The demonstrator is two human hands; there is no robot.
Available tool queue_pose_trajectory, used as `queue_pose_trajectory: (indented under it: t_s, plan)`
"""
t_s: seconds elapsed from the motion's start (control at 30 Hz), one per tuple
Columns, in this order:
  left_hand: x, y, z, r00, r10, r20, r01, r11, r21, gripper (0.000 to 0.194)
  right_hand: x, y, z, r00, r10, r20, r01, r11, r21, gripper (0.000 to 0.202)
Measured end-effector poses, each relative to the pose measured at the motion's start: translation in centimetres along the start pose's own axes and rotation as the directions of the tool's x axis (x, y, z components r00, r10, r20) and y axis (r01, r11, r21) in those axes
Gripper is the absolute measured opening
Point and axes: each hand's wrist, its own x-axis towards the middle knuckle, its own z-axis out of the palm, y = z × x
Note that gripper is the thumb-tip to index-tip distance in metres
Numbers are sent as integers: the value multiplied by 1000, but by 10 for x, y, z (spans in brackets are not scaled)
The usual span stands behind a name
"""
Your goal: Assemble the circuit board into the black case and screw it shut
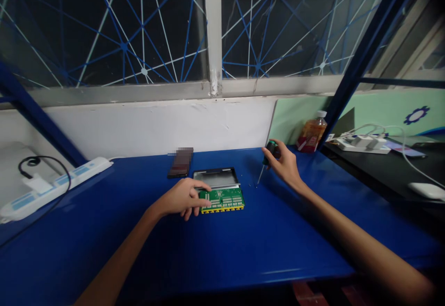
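A green circuit board (225, 198) with a yellow strip along its front edge lies on the blue table. My left hand (184, 198) grips its left end, thumb and forefinger over the board and the other fingers curled beside it. Directly behind the board is an open black case part (215, 177). To the right, my right hand (285, 162) is closed round the dark green handle of a screwdriver (266, 161). The screwdriver leans with its tip down near some tiny screws (256, 186) on the tabletop.
Behind my left hand lies a dark phone (181, 163). A white power strip (59, 188) with a black cable runs along the left. At the back right stands a drink bottle (312, 132), and chargers and cables (365, 143) lie on the neighbouring black desk.
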Motion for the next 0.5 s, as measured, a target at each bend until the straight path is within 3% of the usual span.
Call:
queue_pose_trajectory:
  t_s: [0.13,0.27,0.5]
  plan:
    - [-1,8,4,997,61,-52,-63,997,-37,52,-2,-15,3,998,57,-18,-52,974,219,47]
    - [1,17,17,975,141,-173,-152,987,-48,39,-12,-41,6,994,99,45,-109,866,488,41]
    - [8,23,48,935,283,-212,-297,954,-37,32,-34,-76,13,983,135,128,-185,762,621,37]
